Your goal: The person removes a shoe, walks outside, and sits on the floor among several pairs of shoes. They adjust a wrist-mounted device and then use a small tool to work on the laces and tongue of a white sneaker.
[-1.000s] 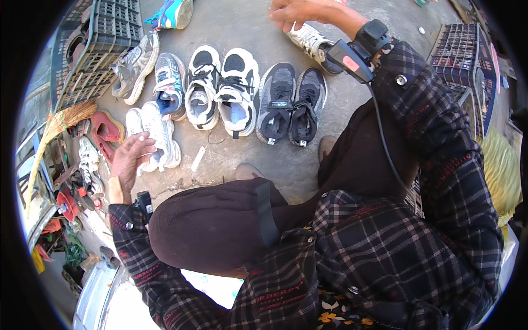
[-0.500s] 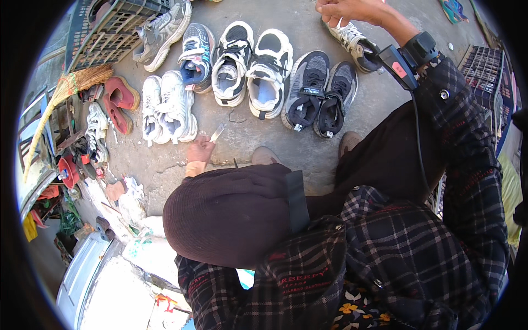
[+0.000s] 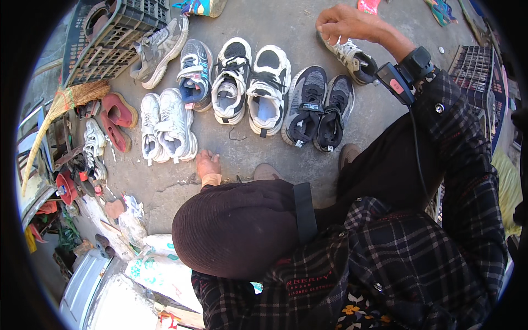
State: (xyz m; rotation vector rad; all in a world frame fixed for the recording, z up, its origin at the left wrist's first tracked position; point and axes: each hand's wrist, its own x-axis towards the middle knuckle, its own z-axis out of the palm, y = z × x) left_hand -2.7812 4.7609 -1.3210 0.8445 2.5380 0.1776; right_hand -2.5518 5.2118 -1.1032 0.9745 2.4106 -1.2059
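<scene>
My right hand (image 3: 344,27) hangs over a white striped sneaker (image 3: 352,58) at upper right, fingers bent; what they hold is hidden. My left hand (image 3: 208,164) is low on the concrete beside a pair of white sneakers (image 3: 176,135), fingers curled, contents unclear. In a row stand a gray shoe (image 3: 157,55), a blue-gray sneaker (image 3: 193,60), a white-and-black pair (image 3: 267,88) and a dark gray pair (image 3: 305,104). Red slip-on shoes (image 3: 116,113) lie to the left.
Plastic crates stand at upper left (image 3: 110,49) and right (image 3: 467,74). A straw broom (image 3: 82,93) leans along the left, near piled footwear and debris (image 3: 66,187). A colored shoe (image 3: 201,8) sits at the top edge. My knees fill the lower middle.
My left hand moved rightward to the ground by the white sneakers; a white strip seen near it earlier no longer shows. My right hand stays over the upper sneaker as the view shifts.
</scene>
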